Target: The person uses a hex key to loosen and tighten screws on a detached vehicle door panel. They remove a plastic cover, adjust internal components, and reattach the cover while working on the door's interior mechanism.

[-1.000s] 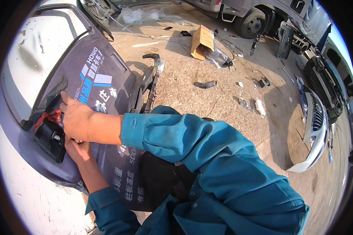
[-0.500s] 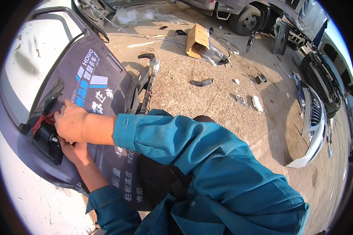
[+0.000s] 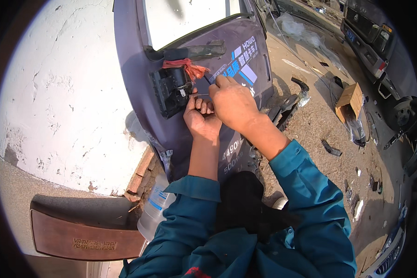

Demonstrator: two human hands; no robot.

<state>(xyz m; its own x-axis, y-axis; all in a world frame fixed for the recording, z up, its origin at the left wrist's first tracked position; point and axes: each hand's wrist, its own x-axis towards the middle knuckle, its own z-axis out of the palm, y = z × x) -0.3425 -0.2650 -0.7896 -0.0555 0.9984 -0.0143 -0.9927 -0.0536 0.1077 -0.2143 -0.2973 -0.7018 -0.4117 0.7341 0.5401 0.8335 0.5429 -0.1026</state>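
Left hand [image 3: 200, 118] curling fingers just below black handle assembly [image 3: 170, 90] on purple truck door [image 3: 134, 55]; grip contents unclear. Right hand [image 3: 232, 103] pinching thin tool [image 3: 207, 79], tip pointing toward assembly. Red rag [image 3: 190, 68] hanging above. Door leaning against white wall [image 3: 65, 102]. Plastic bottle [image 3: 155, 211] standing near door's base.
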